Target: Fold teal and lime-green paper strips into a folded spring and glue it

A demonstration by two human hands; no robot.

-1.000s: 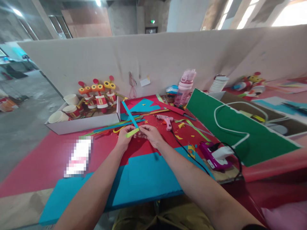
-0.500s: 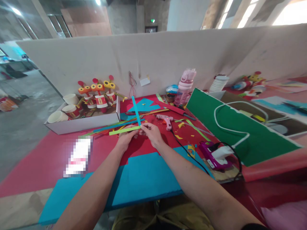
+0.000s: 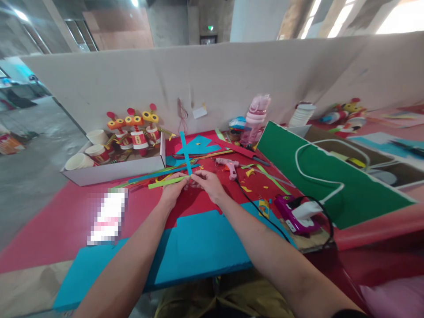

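Note:
My left hand [image 3: 174, 191] and my right hand [image 3: 208, 182] meet over the red table cover, fingers closed on the joined ends of two paper strips. The blue paper strip [image 3: 185, 152] stands up and leans slightly left from the fingertips. The green paper strip [image 3: 162, 182] points left across my left hand. At their meeting point the strips form a corner; the fingers hide how they are joined. Just right of my right hand lies a pink glue gun [image 3: 228, 167]. Behind the hands are loose coloured paper strips [image 3: 162, 172].
A white box [image 3: 115, 168] with paper-cup figures [image 3: 139, 138] stands at back left. A green board [image 3: 318, 181], a purple power strip [image 3: 296, 216] and the glue gun's black cord are on the right. Blue sheets [image 3: 205, 245] lie in front; a pink bottle [image 3: 256, 119] stands behind.
Both hands have shifted very slightly left with the strips. The blue strip leans a little more left, and the green strip's free end has dipped slightly.

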